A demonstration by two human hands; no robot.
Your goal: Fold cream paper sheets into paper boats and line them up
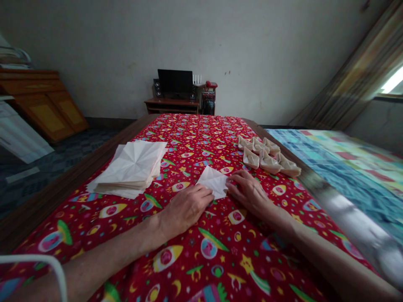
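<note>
A small white paper sheet point(213, 180), partly folded, lies on the red patterned tablecloth point(195, 260). My left hand point(185, 207) rests on the sheet's near left edge with its fingers curled and pressing down. My right hand point(248, 191) presses the sheet's right edge with its fingers together. A stack of creased white paper sheets point(132, 167) lies to the left of my hands. Several folded paper boats point(267, 156) sit in a cluster beyond my right hand.
The table's dark wooden edge point(63, 188) runs along the left. A bed with a blue patchwork cover point(346, 167) lies close on the right. A wooden cabinet point(44, 102) stands at far left; a low desk with a monitor point(175, 84) stands against the back wall.
</note>
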